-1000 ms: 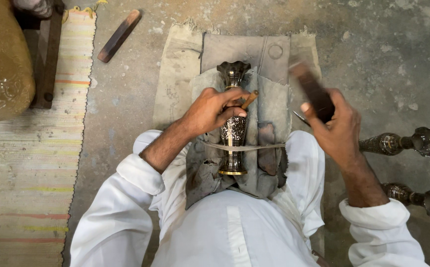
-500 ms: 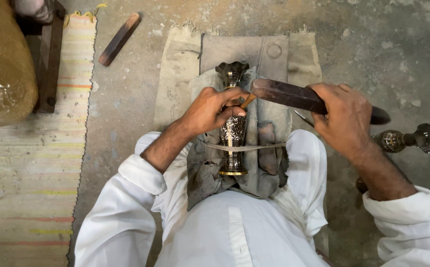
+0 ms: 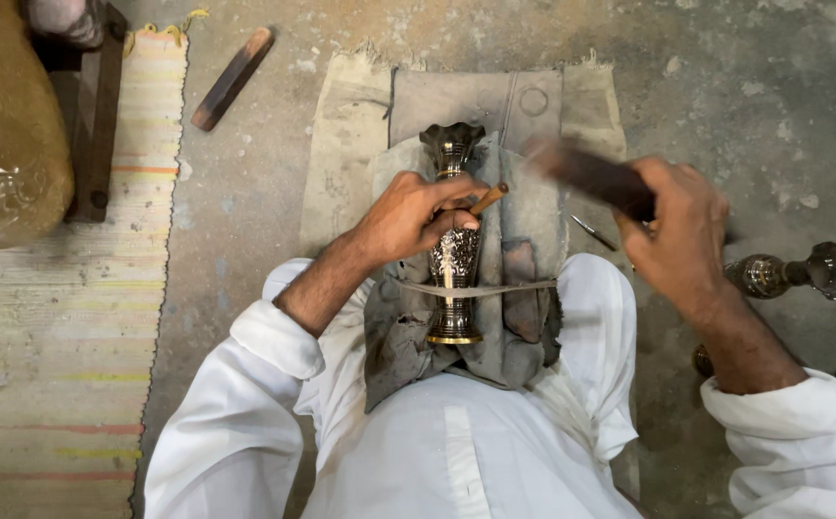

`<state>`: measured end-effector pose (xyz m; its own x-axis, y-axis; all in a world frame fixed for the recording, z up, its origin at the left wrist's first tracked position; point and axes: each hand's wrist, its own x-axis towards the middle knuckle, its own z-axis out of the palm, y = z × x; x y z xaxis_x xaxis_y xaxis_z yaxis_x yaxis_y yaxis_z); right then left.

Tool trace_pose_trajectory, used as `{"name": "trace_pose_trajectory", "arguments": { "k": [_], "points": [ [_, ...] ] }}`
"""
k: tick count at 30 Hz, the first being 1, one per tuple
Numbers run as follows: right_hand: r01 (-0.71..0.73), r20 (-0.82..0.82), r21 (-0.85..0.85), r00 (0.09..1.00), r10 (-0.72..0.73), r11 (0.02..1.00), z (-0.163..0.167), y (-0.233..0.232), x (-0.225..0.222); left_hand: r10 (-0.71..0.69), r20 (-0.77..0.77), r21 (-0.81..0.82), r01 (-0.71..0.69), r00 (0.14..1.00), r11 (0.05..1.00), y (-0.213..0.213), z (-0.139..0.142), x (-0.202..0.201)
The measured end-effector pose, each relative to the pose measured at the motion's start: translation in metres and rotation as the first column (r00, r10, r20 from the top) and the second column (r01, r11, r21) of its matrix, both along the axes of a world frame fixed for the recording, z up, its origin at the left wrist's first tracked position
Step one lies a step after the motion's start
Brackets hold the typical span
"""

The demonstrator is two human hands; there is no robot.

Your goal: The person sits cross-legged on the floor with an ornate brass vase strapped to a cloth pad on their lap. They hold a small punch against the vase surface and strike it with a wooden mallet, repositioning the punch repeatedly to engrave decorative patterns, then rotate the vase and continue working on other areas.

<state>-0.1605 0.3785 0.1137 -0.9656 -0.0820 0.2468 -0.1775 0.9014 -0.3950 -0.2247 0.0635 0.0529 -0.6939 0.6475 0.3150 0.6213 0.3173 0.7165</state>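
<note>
**A:** So what's the left hand [image 3: 408, 216] doing here?

**B:** It's pinching a thin wooden-handled chisel [image 3: 486, 199] against the brass vase [image 3: 453, 252], fingers wrapping over the vase's neck. The vase is lying on a grey cloth [image 3: 524, 231] between the knees, with a strap [image 3: 480, 287] crossing its body.

**A:** And the right hand [image 3: 679, 231]?

**B:** It's gripping a dark wooden mallet [image 3: 586, 173], blurred, hanging above and right of the chisel, not touching it.

**A:** Anything lying around?

**B:** More brass pieces [image 3: 802, 271] are sitting on the concrete at right, a wooden stick [image 3: 232, 78] up left, and a striped mat [image 3: 62, 336] at far left.
</note>
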Motion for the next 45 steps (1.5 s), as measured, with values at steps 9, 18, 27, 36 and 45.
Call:
{"name": "trace_pose_trajectory", "arguments": {
  "k": [9,18,27,36,45],
  "points": [
    [-0.037,-0.023,-0.328,0.999,0.031,0.944,-0.01,0.005,-0.007,0.055,0.006,0.085,-0.055,0.998,0.995,-0.004,-0.012,0.006],
    [0.018,0.005,-0.032,1.0,-0.018,0.999,0.009,-0.006,-0.009,0.077,-0.013,0.092,-0.076,0.997,0.993,-0.004,-0.012,0.007],
    [-0.15,-0.115,0.16,0.979,0.17,0.976,0.0,-0.004,-0.008,0.074,-0.025,0.098,-0.071,0.997,0.993,-0.007,-0.011,0.006],
    [-0.186,-0.175,0.195,0.959,0.221,0.963,0.01,-0.013,-0.012,0.078,0.019,0.145,-0.08,0.997,0.986,-0.013,-0.02,0.01],
    [-0.114,-0.058,0.12,0.991,0.121,0.986,0.029,-0.022,-0.02,0.109,0.051,0.17,-0.116,0.993,0.979,-0.014,-0.014,0.012]
  ]
}}
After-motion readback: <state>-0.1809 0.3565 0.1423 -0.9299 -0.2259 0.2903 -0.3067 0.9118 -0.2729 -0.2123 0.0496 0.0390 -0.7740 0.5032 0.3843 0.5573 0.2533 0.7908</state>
